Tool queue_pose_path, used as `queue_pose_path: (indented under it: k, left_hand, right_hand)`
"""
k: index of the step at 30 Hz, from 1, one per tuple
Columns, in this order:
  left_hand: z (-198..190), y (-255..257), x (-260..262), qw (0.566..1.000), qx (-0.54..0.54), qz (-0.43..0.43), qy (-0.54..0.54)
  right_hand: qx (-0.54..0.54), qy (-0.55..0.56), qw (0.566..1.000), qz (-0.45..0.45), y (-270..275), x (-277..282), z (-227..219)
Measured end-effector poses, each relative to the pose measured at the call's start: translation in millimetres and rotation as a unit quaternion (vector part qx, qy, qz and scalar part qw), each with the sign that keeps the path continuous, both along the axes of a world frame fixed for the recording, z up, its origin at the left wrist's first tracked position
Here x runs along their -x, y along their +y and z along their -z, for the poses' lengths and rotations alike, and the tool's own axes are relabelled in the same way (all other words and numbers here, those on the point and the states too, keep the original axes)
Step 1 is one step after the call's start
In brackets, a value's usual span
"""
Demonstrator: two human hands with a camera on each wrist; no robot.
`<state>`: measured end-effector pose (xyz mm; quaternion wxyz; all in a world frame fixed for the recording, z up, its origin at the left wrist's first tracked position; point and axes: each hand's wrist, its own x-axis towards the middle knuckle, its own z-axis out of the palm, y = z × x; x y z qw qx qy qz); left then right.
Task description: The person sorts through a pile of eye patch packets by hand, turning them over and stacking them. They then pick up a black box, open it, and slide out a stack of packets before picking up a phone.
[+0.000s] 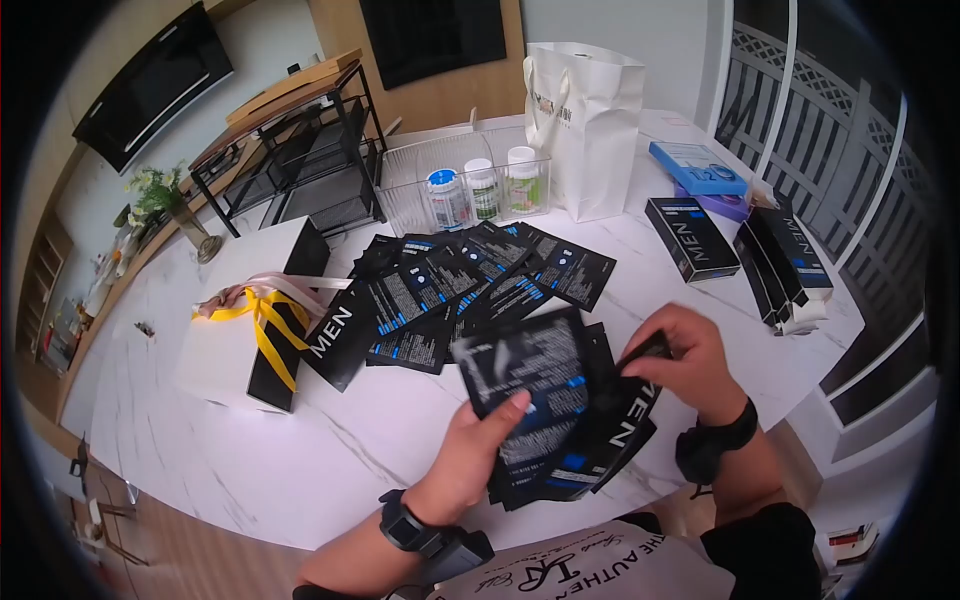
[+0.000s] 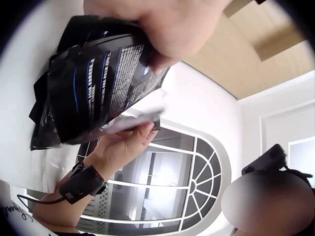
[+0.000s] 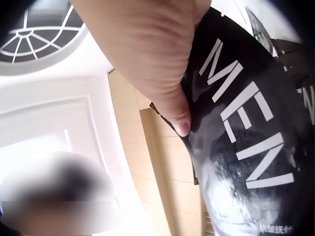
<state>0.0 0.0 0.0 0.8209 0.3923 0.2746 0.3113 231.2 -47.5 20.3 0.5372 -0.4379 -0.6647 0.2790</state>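
Note:
My left hand (image 1: pixel 468 452) grips a loose bunch of flat black sachets (image 1: pixel 535 430), its thumb lying over the printed side. Blue lines and small white print show on the bunch of sachets (image 2: pixel 106 83) in the left wrist view. At the right edge of the bunch, my right hand (image 1: pixel 692 362) pinches the top corner of a glossy black sachet (image 3: pixel 246 123) with large white "MEN" lettering. Its thumb presses on the sachet's edge. Beyond the hands, a spread pile of similar sachets (image 1: pixel 415 290) lies on the marble-patterned table (image 1: pixel 370 455).
At left is a white box (image 1: pixel 225 355) with a yellow ribbon (image 1: pixel 268 325). A clear bin (image 1: pixel 405 200) holding white bottles stands behind the pile, beside a white paper bag (image 1: pixel 590 135). To the right lie a "MEN" box (image 1: pixel 690 240), an opened black box (image 1: pixel 785 265) and a blue box (image 1: pixel 697 167).

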Motion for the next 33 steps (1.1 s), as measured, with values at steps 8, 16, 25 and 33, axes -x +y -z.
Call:
queue_pose_path:
  k: [8,16,25,33]
  left_hand:
    - [3.7,-10.5,-3.3,0.992,-0.036,0.097,0.069]
    - [5.1,-15.1,-5.5,0.990,-0.046,0.101,0.087]
    - [4.8,-4.5,-3.0,0.999,0.028,0.004,-0.029]
    - [-5.9,-2.7,6.5,0.993,0.063,-0.024,-0.097]
  right_hand:
    - [-0.203,-0.418,0.882,0.080,-2.2,18.6,-2.3]
    - [-0.265,-0.299,0.907,0.135,-3.3,23.9,-4.4]
    - [0.092,0.161,0.983,0.017,14.0,12.5,18.9]
    - [0.064,0.269,0.958,0.073,19.6,8.0,6.4]
